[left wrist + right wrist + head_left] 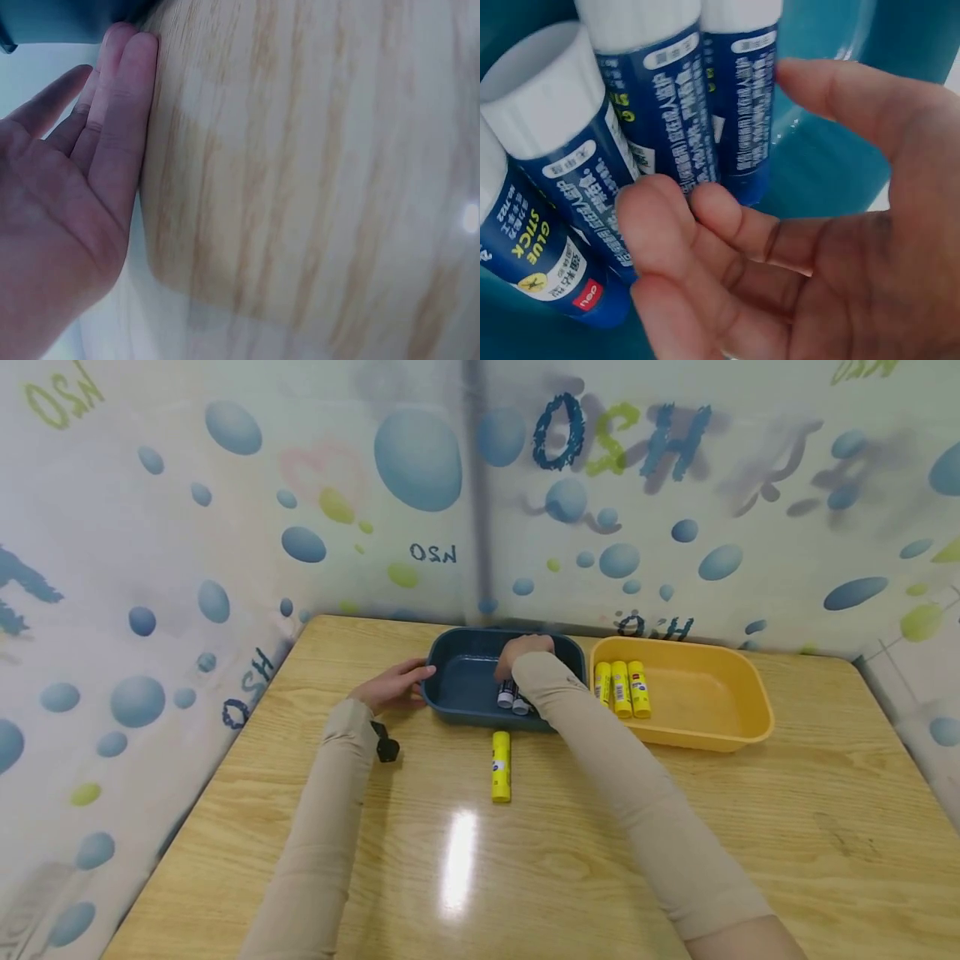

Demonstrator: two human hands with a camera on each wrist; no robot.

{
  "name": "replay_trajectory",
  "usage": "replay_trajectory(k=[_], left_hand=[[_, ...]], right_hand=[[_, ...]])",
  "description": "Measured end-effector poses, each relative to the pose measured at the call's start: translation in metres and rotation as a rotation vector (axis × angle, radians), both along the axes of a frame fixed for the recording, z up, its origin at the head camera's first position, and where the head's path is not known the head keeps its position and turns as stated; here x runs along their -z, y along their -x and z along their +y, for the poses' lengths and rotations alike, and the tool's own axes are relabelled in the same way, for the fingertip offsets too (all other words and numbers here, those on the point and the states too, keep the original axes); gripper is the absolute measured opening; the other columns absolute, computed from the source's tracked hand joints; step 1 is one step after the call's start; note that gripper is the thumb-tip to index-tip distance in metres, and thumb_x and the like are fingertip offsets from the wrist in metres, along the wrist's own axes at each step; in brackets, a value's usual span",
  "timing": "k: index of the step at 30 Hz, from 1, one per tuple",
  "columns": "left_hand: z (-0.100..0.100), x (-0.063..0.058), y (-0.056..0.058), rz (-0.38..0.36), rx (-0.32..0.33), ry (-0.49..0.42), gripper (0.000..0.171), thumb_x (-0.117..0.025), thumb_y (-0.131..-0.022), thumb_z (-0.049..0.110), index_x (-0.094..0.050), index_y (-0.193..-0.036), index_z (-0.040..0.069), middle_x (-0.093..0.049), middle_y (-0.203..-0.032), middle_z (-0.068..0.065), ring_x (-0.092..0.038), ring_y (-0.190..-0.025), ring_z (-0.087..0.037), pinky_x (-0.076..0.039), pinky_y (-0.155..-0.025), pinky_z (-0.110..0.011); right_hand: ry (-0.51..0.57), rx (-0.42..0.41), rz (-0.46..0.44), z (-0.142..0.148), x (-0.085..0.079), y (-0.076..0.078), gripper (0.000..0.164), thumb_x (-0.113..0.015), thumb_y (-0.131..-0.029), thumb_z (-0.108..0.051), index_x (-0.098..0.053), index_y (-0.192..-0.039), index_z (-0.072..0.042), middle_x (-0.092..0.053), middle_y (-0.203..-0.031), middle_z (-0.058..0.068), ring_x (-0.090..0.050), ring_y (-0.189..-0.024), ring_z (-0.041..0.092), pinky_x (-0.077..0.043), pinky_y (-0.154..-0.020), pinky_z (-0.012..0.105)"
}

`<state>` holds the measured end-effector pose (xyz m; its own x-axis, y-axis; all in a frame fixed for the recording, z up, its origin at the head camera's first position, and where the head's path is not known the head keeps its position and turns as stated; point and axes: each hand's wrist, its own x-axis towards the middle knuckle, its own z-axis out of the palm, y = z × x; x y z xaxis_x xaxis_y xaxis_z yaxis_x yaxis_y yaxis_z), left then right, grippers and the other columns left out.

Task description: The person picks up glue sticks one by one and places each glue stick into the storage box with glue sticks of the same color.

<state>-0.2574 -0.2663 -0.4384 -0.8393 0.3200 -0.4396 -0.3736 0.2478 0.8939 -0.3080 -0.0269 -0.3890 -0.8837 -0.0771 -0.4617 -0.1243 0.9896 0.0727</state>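
My left hand [394, 685] rests at the left end of the dark blue bin [468, 720], fingertips at its wall. Its fingers look straight in the left wrist view, palm turned to the camera. My right hand [522, 653] reaches down inside the bin. Several blue glue sticks with white caps lie side by side there. In the right wrist view the thumb touches the side of the end glue stick [742, 112], while loosely bent fingers [656, 232] lie against the others, such as this middle glue stick [656, 97]. Part of the row is hidden by the right hand and sleeve.
A yellow bin [705, 740] stands right of the blue one, with three yellow glue sticks [621, 689] at its left end. Another yellow glue stick [501, 767] lies on the wooden table [570, 877] in front. A small black object [387, 747] shows beside the left sleeve.
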Motion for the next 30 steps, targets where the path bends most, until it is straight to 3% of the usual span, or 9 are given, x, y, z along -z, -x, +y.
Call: replay_trajectory(k=[6,14,18,23,30], left_hand=[[0.001,-0.002,-0.002,0.005,0.007,0.003,0.075,-0.052,-0.099,0.040,-0.014,-0.155,0.007,-0.056,-0.114,-0.015,-0.059,-0.098,-0.017,-0.048,-0.092,-0.037],[0.002,-0.004,-0.004,0.001,0.005,0.007,0.074,-0.050,-0.100,0.039,-0.014,-0.155,0.006,-0.054,-0.118,-0.017,-0.058,-0.100,-0.018,-0.046,-0.095,-0.039],[0.002,-0.005,-0.005,0.003,-0.001,0.014,0.072,-0.050,-0.101,0.038,-0.014,-0.155,0.007,-0.053,-0.119,-0.018,-0.058,-0.100,-0.019,-0.046,-0.095,-0.039],[0.002,-0.005,-0.003,0.000,-0.003,0.017,0.071,-0.050,-0.101,0.038,-0.015,-0.155,0.007,-0.053,-0.118,-0.017,-0.058,-0.101,-0.018,-0.047,-0.094,-0.038],[0.001,-0.004,-0.004,0.004,0.018,0.015,0.077,-0.051,-0.100,0.041,-0.011,-0.155,0.006,-0.054,-0.119,-0.018,-0.058,-0.103,-0.019,-0.045,-0.097,-0.040]], right_hand=[[0.007,-0.034,0.018,0.011,-0.010,-0.006,0.054,-0.058,-0.090,-0.052,-0.061,-0.129,-0.015,-0.058,-0.124,0.008,-0.056,-0.099,0.022,-0.046,-0.079,0.036],[0.040,-0.127,0.081,0.024,-0.047,-0.033,0.051,-0.059,-0.092,-0.049,-0.063,-0.127,-0.013,-0.062,-0.120,0.008,-0.057,-0.104,0.026,-0.046,-0.085,0.040],[0.081,-0.182,0.077,0.028,-0.064,-0.045,0.039,-0.058,-0.094,-0.046,-0.069,-0.110,-0.013,-0.064,-0.104,0.006,-0.058,-0.096,0.024,-0.045,-0.087,0.042],[0.147,-0.246,0.073,0.033,-0.076,-0.059,0.033,-0.056,-0.096,-0.043,-0.065,-0.085,-0.013,-0.055,-0.078,0.003,-0.056,-0.082,0.023,-0.044,-0.078,0.042],[0.166,-0.313,0.088,0.037,-0.086,-0.079,0.031,-0.058,-0.096,-0.041,-0.066,-0.089,-0.012,-0.049,-0.070,0.002,-0.055,-0.073,0.022,-0.046,-0.074,0.042]])
